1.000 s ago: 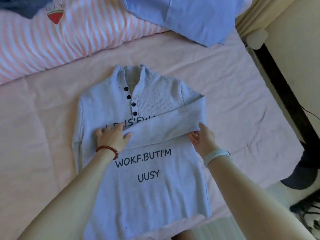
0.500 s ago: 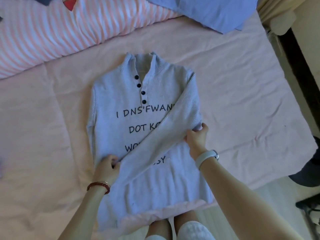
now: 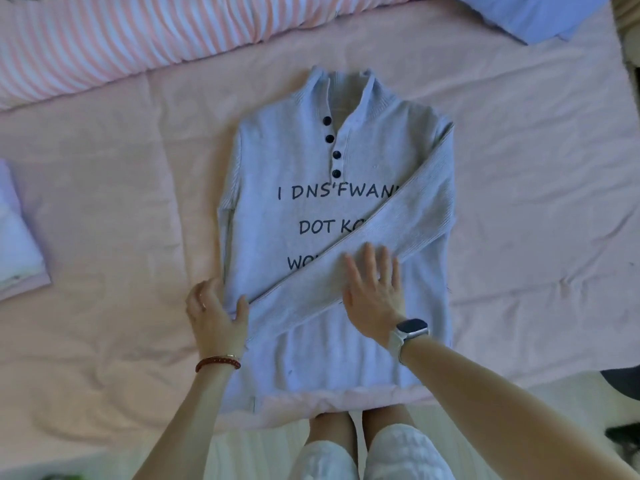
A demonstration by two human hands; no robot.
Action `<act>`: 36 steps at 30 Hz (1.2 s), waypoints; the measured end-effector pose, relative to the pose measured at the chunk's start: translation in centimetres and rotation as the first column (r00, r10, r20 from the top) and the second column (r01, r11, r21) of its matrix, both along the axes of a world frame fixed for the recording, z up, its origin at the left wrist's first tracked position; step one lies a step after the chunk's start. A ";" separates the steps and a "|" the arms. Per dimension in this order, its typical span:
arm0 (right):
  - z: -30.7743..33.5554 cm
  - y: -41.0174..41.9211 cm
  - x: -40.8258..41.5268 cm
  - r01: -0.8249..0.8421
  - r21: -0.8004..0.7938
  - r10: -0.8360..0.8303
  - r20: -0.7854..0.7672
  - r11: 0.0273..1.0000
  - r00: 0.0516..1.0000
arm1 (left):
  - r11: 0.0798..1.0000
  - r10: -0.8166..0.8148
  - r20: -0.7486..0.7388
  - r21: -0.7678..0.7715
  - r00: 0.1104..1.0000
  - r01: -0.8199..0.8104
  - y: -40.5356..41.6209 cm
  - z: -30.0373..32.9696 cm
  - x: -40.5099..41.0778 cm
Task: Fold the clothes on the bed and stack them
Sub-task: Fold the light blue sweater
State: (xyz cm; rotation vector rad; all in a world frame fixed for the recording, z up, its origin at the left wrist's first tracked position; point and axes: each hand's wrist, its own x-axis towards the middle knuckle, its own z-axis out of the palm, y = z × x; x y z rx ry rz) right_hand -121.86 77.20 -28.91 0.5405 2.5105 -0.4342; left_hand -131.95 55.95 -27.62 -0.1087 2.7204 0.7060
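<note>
A pale grey-blue sweater (image 3: 311, 209) lies face up on the pink bed sheet (image 3: 121, 202), collar toward the striped pillow (image 3: 138, 32) and hem at the near edge of the bed. Its right sleeve (image 3: 391, 233) is folded across the chest on a slant, running from the right shoulder down to the lower left side and covering part of the black lettering. The right hand (image 3: 372, 289) lies flat on this sleeve with fingers straight and spread — it presses the cloth and grips nothing; a watch (image 3: 410, 330) sits on its wrist. The left hand (image 3: 214, 310) is at the sweater's left edge by the cuff end of the sleeve, thumb on top of the fabric and fingers curled at the edge, pinching the cloth there; a red bead bracelet (image 3: 218, 362) circles its wrist. Well apart at the far left lies a folded white garment (image 3: 17, 247), and a blue garment (image 3: 533, 13) lies at the top right corner.
</note>
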 end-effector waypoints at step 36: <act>3.2 -13.3 -10.8 0.217 -0.643 -0.277 0.008 0.734 0.961 | 0.975 -0.027 0.420 0.211 0.907 -0.069 -9.0 -0.2 -5.5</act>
